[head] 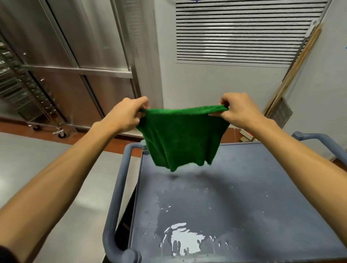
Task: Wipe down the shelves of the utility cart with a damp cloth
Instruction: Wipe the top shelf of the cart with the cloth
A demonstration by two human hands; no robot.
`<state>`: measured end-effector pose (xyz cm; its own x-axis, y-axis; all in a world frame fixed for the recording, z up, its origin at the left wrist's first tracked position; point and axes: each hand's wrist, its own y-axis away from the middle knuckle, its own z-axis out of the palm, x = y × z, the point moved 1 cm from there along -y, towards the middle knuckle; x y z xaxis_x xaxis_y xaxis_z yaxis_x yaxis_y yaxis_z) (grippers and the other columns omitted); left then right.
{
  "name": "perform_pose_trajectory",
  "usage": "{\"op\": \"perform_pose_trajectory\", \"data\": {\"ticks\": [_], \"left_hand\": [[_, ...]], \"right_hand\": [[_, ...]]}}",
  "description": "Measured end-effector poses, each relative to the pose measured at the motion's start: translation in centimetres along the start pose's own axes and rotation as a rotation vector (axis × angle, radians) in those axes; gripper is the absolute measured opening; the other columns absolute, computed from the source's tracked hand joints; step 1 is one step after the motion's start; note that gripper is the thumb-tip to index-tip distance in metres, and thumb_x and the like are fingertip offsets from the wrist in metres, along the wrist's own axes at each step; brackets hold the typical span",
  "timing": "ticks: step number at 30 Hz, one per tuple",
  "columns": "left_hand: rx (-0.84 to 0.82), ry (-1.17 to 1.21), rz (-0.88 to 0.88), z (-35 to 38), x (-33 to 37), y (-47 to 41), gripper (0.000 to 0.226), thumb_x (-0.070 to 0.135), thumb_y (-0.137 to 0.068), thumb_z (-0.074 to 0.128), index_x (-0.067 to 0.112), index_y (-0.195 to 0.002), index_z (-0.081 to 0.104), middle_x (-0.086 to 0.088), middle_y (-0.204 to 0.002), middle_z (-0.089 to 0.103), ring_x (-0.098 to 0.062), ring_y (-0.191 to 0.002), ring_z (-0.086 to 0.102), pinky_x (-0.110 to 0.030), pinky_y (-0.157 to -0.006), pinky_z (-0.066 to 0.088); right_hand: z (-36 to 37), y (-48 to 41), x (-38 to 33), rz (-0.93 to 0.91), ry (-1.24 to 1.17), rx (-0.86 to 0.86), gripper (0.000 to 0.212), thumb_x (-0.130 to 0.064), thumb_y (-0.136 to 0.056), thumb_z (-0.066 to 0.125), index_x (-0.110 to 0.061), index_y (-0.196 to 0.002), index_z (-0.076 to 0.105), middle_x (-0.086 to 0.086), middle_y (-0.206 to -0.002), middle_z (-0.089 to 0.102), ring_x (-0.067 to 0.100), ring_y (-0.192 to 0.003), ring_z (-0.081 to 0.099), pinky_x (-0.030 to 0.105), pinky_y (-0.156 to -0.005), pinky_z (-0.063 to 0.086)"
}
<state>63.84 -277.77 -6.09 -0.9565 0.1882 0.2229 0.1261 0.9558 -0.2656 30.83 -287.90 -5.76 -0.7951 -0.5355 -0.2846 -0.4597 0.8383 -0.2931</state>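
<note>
Green cloth [180,137] hangs stretched between both hands, up in the air over the far end of the cart's top shelf [262,187] and not touching it. The left hand [125,114] pinches one upper corner between thumb and curled fingers, and the right hand [238,110] does the same on the other corner, so the top edge is pulled fairly taut while the rest droops in folds.

As for writing, there's just a scrap of blue marking [196,1] above the wall vent [240,32], cut off by the frame edge, so I can't read it.

The shelf is grey-blue plastic with a puddle [185,239] and scattered droplets at the near end. A rounded handle [120,187] runs along the cart's left side, and a second one pokes out at the far right. A steel counter [47,169] sits right beside the cart on the left. Behind that is a steel cabinet [75,47], with a wheeled tray rack [22,84] in front of it. Wooden poles [293,71] lean in the right corner, next to a small grille [281,112].

The cloth blocks part of the shelf's far edge, and any lower shelves are hidden under the top one.
</note>
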Motion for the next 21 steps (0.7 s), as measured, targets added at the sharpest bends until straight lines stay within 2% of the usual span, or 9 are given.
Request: {"op": "perform_pose_trajectory", "data": {"ticks": [3, 6, 8, 10, 12, 15, 17, 21], "left_hand": [[0.054, -0.019, -0.021, 0.2, -1.5, -0.8, 0.027, 0.001, -0.088, 0.063, 0.022, -0.104, 0.057, -0.003, -0.101, 0.074, -0.031, -0.09, 0.067, -0.046, -0.076, 0.057], [0.015, -0.017, -0.033, 2.8, -2.7, -0.1, 0.024, 0.007, -0.09, 0.064, 0.026, -0.102, 0.058, 0.001, -0.096, 0.074, -0.024, -0.085, 0.067, -0.037, -0.072, 0.056], [-0.044, -0.008, -0.071, 6.0, -3.5, 1.1, 0.022, 0.007, -0.089, 0.064, 0.025, -0.101, 0.062, 0.004, -0.094, 0.073, -0.021, -0.085, 0.066, -0.03, -0.068, 0.049], [-0.116, 0.021, -0.137, 10.3, -4.2, 2.8, 0.024, 0.008, -0.085, 0.063, 0.026, -0.099, 0.064, 0.005, -0.097, 0.072, -0.025, -0.091, 0.066, -0.033, -0.071, 0.05], [-0.229, 0.074, -0.213, 14.9, -4.5, 4.7, 0.023, 0.009, -0.084, 0.062, 0.026, -0.098, 0.063, 0.0, -0.101, 0.071, -0.03, -0.097, 0.065, -0.038, -0.076, 0.052], [-0.355, 0.16, -0.307, 20.7, -4.4, 8.0, 0.017, 0.008, -0.086, 0.065, 0.018, -0.101, 0.066, -0.006, -0.1, 0.072, -0.03, -0.098, 0.065, -0.031, -0.073, 0.045], [-0.387, 0.191, -0.359, 23.7, -4.4, 10.2, 0.017, 0.01, -0.087, 0.065, 0.016, -0.103, 0.066, -0.007, -0.102, 0.073, -0.032, -0.099, 0.065, -0.032, -0.071, 0.042], [-0.421, 0.17, -0.419, 27.0, -4.3, 13.9, 0.022, 0.024, -0.091, 0.061, 0.028, -0.113, 0.063, -0.001, -0.113, 0.073, -0.031, -0.107, 0.065, -0.037, -0.081, 0.052]], "right_hand": [[1.7, -0.9, 0.4, -0.007, -0.065, 0.064, 0.037, -0.045, -0.081, 0.075, -0.011, -0.083, 0.06, 0.007, -0.079, 0.061, 0.03, -0.074, 0.054, 0.042, -0.061, 0.049], [5.6, -0.1, 1.6, 0.009, -0.116, 0.049, 0.018, -0.023, -0.078, 0.075, -0.014, -0.083, 0.06, 0.007, -0.083, 0.065, 0.032, -0.079, 0.06, 0.042, -0.066, 0.05], [9.3, 1.5, 2.0, 0.05, -0.147, -0.028, 0.016, -0.016, -0.075, 0.075, -0.019, -0.083, 0.061, 0.003, -0.086, 0.067, 0.03, -0.083, 0.062, 0.041, -0.068, 0.051], [13.7, 4.0, 2.4, 0.107, -0.18, -0.123, 0.016, -0.019, -0.076, 0.078, -0.02, -0.086, 0.065, 0.001, -0.089, 0.069, 0.027, -0.086, 0.063, 0.037, -0.069, 0.05], [18.5, 6.9, 2.9, 0.19, -0.204, -0.237, 0.018, -0.019, -0.077, 0.078, -0.017, -0.092, 0.07, 0.004, -0.094, 0.072, 0.027, -0.092, 0.065, 0.035, -0.074, 0.05], [24.2, 11.3, 3.2, 0.3, -0.198, -0.437, 0.022, -0.022, -0.08, 0.074, -0.021, -0.101, 0.07, 0.003, -0.104, 0.072, 0.028, -0.102, 0.065, 0.036, -0.083, 0.053], [26.0, 13.8, 2.9, 0.335, -0.198, -0.518, 0.026, -0.022, -0.082, 0.071, -0.023, -0.108, 0.068, 0.001, -0.112, 0.07, 0.026, -0.107, 0.063, 0.037, -0.088, 0.052], [27.1, 16.6, 2.7, 0.338, -0.205, -0.571, 0.038, -0.014, -0.084, 0.064, -0.024, -0.12, 0.065, 0.0, -0.122, 0.067, 0.025, -0.113, 0.06, 0.036, -0.095, 0.049]]}}
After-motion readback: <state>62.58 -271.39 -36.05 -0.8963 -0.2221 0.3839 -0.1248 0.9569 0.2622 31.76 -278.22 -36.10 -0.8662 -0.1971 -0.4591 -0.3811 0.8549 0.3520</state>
